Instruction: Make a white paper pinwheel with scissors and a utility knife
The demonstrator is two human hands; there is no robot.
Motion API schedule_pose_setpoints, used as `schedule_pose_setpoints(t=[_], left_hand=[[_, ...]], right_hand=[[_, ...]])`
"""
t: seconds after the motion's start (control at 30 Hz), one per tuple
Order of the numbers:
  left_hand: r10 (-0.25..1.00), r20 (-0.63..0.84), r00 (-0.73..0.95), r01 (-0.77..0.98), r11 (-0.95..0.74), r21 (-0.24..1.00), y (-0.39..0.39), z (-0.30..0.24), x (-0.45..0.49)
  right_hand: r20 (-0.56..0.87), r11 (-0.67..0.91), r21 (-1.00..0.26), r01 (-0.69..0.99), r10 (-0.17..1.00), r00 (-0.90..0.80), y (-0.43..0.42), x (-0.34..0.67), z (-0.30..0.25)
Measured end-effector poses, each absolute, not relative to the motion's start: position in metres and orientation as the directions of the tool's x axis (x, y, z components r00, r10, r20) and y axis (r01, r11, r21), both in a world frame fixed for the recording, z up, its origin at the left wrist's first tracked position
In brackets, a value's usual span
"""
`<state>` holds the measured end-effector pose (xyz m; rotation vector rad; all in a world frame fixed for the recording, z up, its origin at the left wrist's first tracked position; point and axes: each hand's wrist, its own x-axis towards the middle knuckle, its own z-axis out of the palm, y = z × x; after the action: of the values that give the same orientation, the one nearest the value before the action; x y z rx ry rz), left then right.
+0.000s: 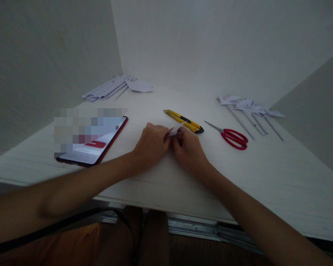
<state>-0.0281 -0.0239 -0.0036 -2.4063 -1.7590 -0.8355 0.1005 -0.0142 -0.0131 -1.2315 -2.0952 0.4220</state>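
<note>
My left hand (153,143) and my right hand (189,147) meet over the middle of the white tabletop. Between their pinched fingertips is a small piece of white paper (177,129), and its pointed end sticks up past my right fingers. My fingers hide the rest of it. Just behind my right hand lies a yellow utility knife (180,119) with a black end, partly covered by the paper's tip. To the right of it rest scissors with red handles (234,139), blades pointing to the back left.
A phone (111,146) with a red edge lies at the left, its screen lit. Rolled paper sticks (107,88) and a flat cut paper shape (140,86) are at the back left. Several sticks with folded paper tops (245,104) lie at the right. Walls close in the table (266,184).
</note>
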Motion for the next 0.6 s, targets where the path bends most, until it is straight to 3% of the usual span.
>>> schedule_pose_setpoints(t=[0.47,0.6], left_hand=[[0.822,0.492,0.288,0.866,-0.443,0.233,-0.0231,-0.0069,-0.0274],[0.803,0.488,0.343,0.844,-0.491,0.215,-0.0232,-0.0078,-0.0267]], right_hand=[[0.391,0.5,-0.531,0.684,0.861,-0.326,-0.0144,0.1004,-0.0136],[0.374,0.5,-0.569,0.653,0.864,-0.336,-0.0121,0.1014,-0.0154]])
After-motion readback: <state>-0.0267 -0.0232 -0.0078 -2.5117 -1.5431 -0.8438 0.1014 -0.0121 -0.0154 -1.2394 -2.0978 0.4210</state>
